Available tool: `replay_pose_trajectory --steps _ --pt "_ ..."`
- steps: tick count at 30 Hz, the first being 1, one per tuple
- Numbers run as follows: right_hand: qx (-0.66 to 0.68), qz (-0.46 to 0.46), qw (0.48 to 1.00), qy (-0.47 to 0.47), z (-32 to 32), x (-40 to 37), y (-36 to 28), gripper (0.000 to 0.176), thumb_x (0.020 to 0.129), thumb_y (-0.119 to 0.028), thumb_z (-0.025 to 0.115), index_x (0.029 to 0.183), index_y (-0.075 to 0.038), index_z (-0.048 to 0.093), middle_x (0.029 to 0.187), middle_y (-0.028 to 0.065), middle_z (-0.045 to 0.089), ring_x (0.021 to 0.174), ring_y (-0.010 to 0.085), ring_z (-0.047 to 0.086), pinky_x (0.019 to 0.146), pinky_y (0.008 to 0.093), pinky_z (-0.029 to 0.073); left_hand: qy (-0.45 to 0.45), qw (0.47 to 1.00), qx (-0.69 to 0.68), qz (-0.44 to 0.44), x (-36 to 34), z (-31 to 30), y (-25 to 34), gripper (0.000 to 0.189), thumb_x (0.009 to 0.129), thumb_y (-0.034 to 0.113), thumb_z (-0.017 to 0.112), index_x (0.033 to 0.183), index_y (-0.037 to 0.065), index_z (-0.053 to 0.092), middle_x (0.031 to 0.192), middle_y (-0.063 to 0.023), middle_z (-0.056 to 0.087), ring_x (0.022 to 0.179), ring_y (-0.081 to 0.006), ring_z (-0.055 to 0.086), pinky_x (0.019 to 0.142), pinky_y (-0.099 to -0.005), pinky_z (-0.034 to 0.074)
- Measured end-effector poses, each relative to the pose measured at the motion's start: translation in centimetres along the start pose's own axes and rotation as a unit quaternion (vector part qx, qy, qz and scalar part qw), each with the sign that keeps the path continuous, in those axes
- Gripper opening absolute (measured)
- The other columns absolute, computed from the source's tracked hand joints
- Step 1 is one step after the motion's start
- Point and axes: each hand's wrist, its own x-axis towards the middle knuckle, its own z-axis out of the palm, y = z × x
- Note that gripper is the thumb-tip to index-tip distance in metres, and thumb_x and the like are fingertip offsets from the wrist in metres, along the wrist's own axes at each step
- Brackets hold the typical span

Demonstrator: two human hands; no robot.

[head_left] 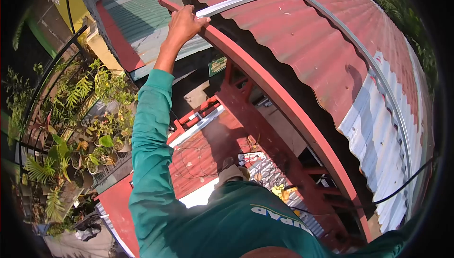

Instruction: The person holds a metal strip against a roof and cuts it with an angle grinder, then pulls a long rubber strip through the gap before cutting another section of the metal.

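Note:
My left hand point(184, 23), at the end of a green sleeve, has its fingers curled over the upper end of a long red metal beam point(265, 71). The thumb points right, close to the end of a short silver metal channel point(236, 3) that lies from the beam onto the roof. The beam runs along the wavy edge of the red corrugated roof point(302, 35), with a dark gap between them. My right hand is out of sight; only a dark green sleeve point(392, 241) shows at the lower right.
A long grey metal strip point(340, 26) crosses the roof, over bare silver sheeting point(373, 130). A black cable point(402, 187) hangs at the right. Below are a lower red roof point(198, 158) with tangled wire and a red girder point(255, 120). Potted plants point(90, 149) stand left.

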Motion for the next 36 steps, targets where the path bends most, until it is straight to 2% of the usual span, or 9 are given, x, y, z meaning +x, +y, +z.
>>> replay_pose_trajectory --steps 1,5,14,22,25,27,28,30,36 --pt "-0.008 0.003 1.0 0.003 1.1 0.9 -0.1 0.064 0.096 -0.031 0.061 0.146 0.0 0.036 0.118 0.0154 0.051 0.099 0.0244 0.057 0.087 0.0362 0.054 -0.019 0.999 -0.022 -0.021 0.9 0.6 -0.4 0.071 0.078 0.047 0.084 0.125 -0.003 0.066 0.106 -0.0212 0.073 0.114 -0.0442 0.061 0.092 -0.0605 0.048" --pt "-0.031 0.01 0.999 -0.001 5.7 4.6 -0.4 0.065 0.094 -0.033 0.062 0.145 0.0 0.038 0.116 0.0148 0.052 0.097 0.0235 0.057 0.085 0.0355 0.054 -0.117 0.993 0.006 0.008 3.5 1.6 -1.2 0.056 0.08 0.048 0.083 0.113 0.004 0.074 0.105 -0.0206 0.073 0.112 -0.044 0.061 0.091 -0.0672 0.042" --pt "-0.069 0.012 0.997 -0.034 13.7 10.3 -0.3 0.067 0.091 -0.038 0.065 0.143 -0.001 0.043 0.113 0.0136 0.054 0.093 0.0213 0.058 0.082 0.034 0.054 -0.103 0.995 0.0 0.008 3.5 0.7 -0.4 0.064 0.078 0.041 0.086 0.12 -0.004 0.07 0.113 -0.0259 0.073 0.106 -0.0365 0.071 0.093 -0.0467 0.052" --pt "-0.105 0.005 0.992 -0.064 18.2 12.9 -0.1 0.069 0.088 -0.043 0.068 0.14 -0.003 0.047 0.11 0.0126 0.056 0.09 0.0194 0.059 0.079 0.0326 0.053 -0.201 0.972 -0.07 -0.099 3.4 -0.2 0.4 0.06 0.081 0.04 0.084 0.123 0.0 0.069 0.106 -0.0159 0.074 0.116 -0.0342 0.061 0.096 -0.0528 0.041" --pt "-0.116 0.0 0.99 -0.076 19.7 13.7 0.2 0.07 0.087 -0.045 0.069 0.14 -0.003 0.048 0.109 0.0122 0.057 0.089 0.0187 0.059 0.078 0.0321 0.053 -0.142 0.986 -0.041 -0.081 1.7 0.5 0.3 0.057 0.083 0.039 0.082 0.122 -0.001 0.068 0.104 -0.0171 0.072 0.107 -0.0346 0.064 0.093 -0.0522 0.043" --pt "-0.123 -0.003 0.988 -0.09 20.5 14.0 0.3 0.071 0.086 -0.046 0.07 0.139 -0.003 0.049 0.108 0.0119 0.058 0.088 0.0182 0.059 0.077 0.0317 0.053 0.067 0.997 -0.038 0.02 0.0 0.4 0.2 0.052 0.088 0.032 0.08 0.124 -0.002 0.066 0.106 -0.0178 0.071 0.104 -0.0333 0.065 0.093 -0.0493 0.047" --pt "-0.126 -0.005 0.987 -0.097 20.9 14.2 0.4 0.071 0.086 -0.046 0.07 0.139 -0.003 0.05 0.108 0.0118 0.058 0.088 0.0179 0.059 0.077 0.0315 0.053 0.065 0.997 -0.037 0.022 -1.0 0.5 -0.1 0.052 0.088 0.032 0.08 0.124 -0.002 0.066 0.106 -0.0178 0.071 0.104 -0.0333 0.065 0.093 -0.0493 0.047" --pt "-0.133 -0.007 0.985 -0.112 22.2 14.3 0.3 0.072 0.085 -0.048 0.071 0.138 -0.004 0.051 0.107 0.0115 0.059 0.087 0.0174 0.059 0.076 0.0312 0.052 0.156 0.974 -0.15 -0.066 -3.6 0.8 -0.8 0.046 0.093 0.026 0.076 0.126 -0.004 0.064 0.11 -0.0178 0.07 0.104 -0.0281 0.066 0.094 -0.0416 0.05" --pt "-0.205 -0.018 0.951 -0.231 27.6 13.4 -1.2 0.075 0.079 -0.05 0.074 0.136 -0.005 0.055 0.102 0.0089 0.06 0.083 0.0143 0.059 0.073 0.0299 0.051 0.036 0.907 -0.274 -0.317 -17.0 7.1 -3.7 0.045 0.098 0.026 0.073 0.126 -0.008 0.062 0.104 -0.0102 0.071 0.091 -0.0139 0.063 0.082 -0.0301 0.051"
